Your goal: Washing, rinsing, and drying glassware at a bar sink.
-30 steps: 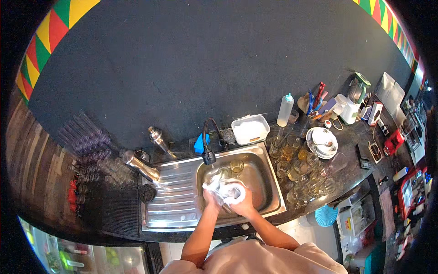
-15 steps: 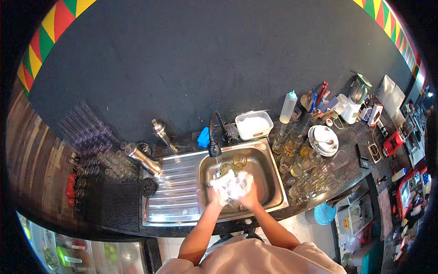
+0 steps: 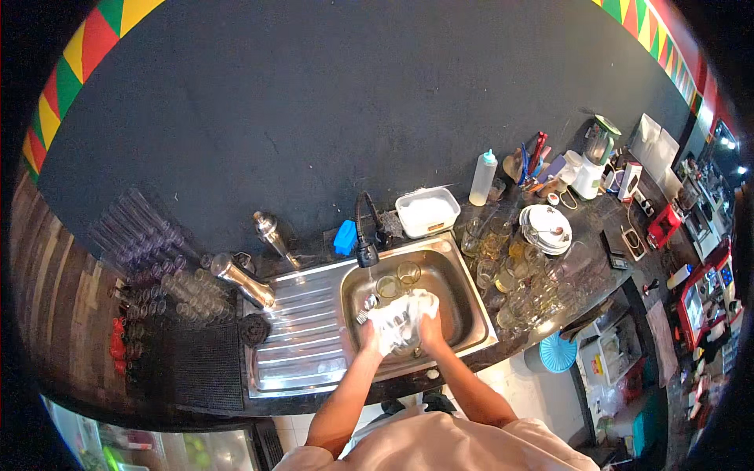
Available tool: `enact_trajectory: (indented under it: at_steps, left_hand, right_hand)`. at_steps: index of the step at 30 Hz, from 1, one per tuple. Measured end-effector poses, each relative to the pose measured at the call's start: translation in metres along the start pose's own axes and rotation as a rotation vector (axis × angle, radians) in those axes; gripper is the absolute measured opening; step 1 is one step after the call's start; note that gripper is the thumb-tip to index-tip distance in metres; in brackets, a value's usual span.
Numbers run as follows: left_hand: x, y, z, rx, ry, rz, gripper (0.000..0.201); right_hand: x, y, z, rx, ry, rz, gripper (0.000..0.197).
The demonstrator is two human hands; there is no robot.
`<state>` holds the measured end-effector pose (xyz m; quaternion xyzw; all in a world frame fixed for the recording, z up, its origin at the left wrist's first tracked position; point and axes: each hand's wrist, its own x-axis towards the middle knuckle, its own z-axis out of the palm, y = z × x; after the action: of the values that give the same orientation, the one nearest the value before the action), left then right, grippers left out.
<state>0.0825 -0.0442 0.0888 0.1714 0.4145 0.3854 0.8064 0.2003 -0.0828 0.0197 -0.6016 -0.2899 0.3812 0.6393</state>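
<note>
Over the steel sink (image 3: 477, 328), both my hands are closed on a crumpled white sheet-like thing (image 3: 399, 318), a cloth or a plastic bag; I cannot tell which. My left hand (image 3: 372, 342) grips its left side and my right hand (image 3: 430, 333) its right side. Most of my fingers are hidden by the white folds. A small shiny metal piece (image 3: 364, 311) shows just beyond my left hand. Two glasses, one drinking glass (image 3: 409, 272) and another glass (image 3: 386, 286), stand in the far part of the basin. Above them hangs the black faucet (image 3: 367, 253), with water seemingly running.
A ribbed drainboard (image 3: 302, 330) lies left of the basin, with a metal shaker (image 3: 243, 282) at its edge. Many glasses (image 3: 522, 290) and stacked white plates (image 3: 547, 229) crowd the counter on the right. A white tub (image 3: 428, 213) and blue sponge-like block (image 3: 345, 237) sit behind the sink.
The white thing is more spread out between my hands and its dark markings show more. The shiny metal piece shows more clearly by my left hand. My view has shifted slightly.
</note>
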Motion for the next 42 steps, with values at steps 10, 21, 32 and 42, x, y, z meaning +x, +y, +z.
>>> enact_trajectory:
  at_steps: [10,21,32,42]
  left_hand:
    - [0.04,-0.015,-0.025,-0.209,-0.366,-0.038,0.042]
    - [0.057,-0.029,-0.011,0.044,-0.075,0.018,0.05]
    - [0.056,-0.059,-0.018,-0.04,-0.042,0.055,0.057]
    - [0.055,-0.082,-0.002,-0.197,0.064,0.1,0.059]
  right_hand:
    - [-0.023,0.011,-0.015,-0.335,-0.062,-0.416,0.036]
    - [0.0,-0.059,-0.036,0.433,-0.163,0.125,0.04]
    - [0.053,-0.066,-0.059,-0.044,-0.273,0.075,0.038]
    - [-0.006,-0.041,-0.083,-0.197,-0.117,-0.529,0.046]
